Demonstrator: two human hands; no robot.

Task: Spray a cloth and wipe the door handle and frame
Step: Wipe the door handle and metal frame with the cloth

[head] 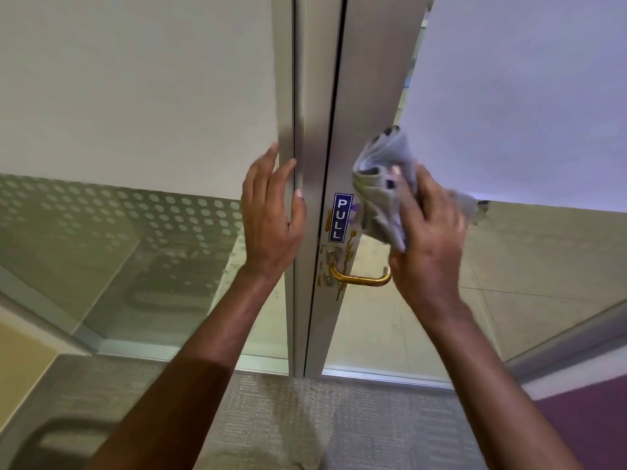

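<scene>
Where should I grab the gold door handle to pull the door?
Probably the straight bar of the gold door handle, near its bent free end on the right, coming from the front with fingers curled over it. That end is farthest from the pivot plate, so it should turn easily. The right hand, gripping the cloth, hovers just above it.

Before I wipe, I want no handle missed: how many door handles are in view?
1. A gold lever door handle sits below the PULL sticker, just under the right hand gripping the cloth. Any handle on the door's far side is hidden.
</scene>
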